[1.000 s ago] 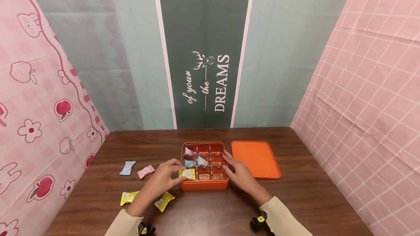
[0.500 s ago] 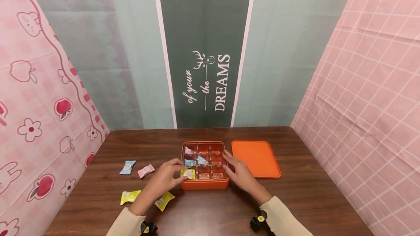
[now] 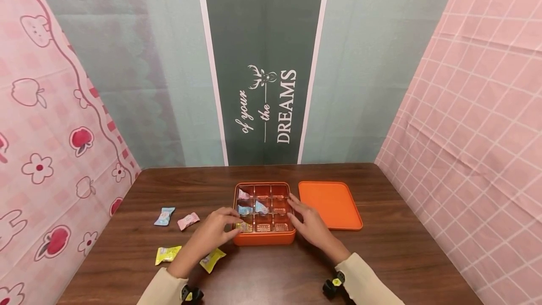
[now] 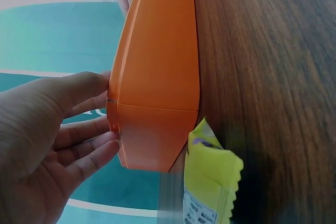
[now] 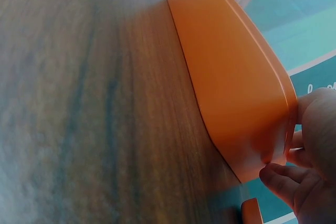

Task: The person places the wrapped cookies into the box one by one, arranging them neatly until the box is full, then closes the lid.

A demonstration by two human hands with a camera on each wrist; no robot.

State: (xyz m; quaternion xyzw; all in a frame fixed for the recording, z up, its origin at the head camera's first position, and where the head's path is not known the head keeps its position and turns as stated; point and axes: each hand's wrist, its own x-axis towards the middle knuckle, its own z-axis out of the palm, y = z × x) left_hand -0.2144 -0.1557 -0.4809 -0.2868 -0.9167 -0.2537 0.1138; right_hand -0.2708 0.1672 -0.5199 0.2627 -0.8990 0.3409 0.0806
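An orange box (image 3: 264,239) with a clear divided tray stands mid-table. A yellow wrapped candy (image 3: 244,227) lies low in its near left compartment, partly covered by my left hand (image 3: 220,226), whose fingers rest at the left rim. Blue candies (image 3: 261,207) sit in the left and centre compartments of the middle row, and a pink candy (image 3: 243,194) in the far left one. Along the right rim, my right hand (image 3: 311,225) touches the box with extended, spread fingers; in the right wrist view, fingertips (image 5: 270,174) rest against its side.
The flat orange lid (image 3: 330,205) lies right of the box. To the left are a blue candy (image 3: 164,216), a pink candy (image 3: 188,221) and two yellow candies (image 3: 168,254), one partly behind the left forearm. Fabric walls surround the table.
The yellow candy has gone from my left fingers at the rim down into the near left compartment. My left hand has shifted slightly right; the right hand stays at the box.
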